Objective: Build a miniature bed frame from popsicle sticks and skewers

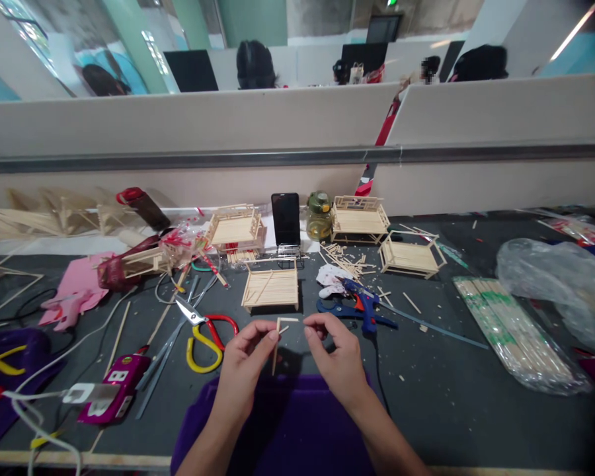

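My left hand (pixel 248 357) pinches a small joined piece of thin wooden sticks (pixel 288 320), with one stick pointing down and short ones reaching right. Just right of it, my right hand (pixel 338 354) has thumb and forefinger drawn together; whatever is between them is too small to make out. Beyond my hands stands a small bench-like wooden stick model (pixel 270 286) with a slatted top. To the right lies a blue glue gun (pixel 367 305) beside blue pliers (pixel 337 309). Scissors (pixel 205 330) with red and yellow handles rest left of my left hand.
Similar stick models (pixel 235 228) stand farther back, around a phone (pixel 286 221) on a stand and a green-lidded bottle (pixel 319 215). Loose sticks (pixel 347 259) form a pile. Right are bagged sticks (pixel 515 334); left, a magenta power strip (pixel 116 390) with cables. A purple plastic surface (pixel 287 423) is below my hands.
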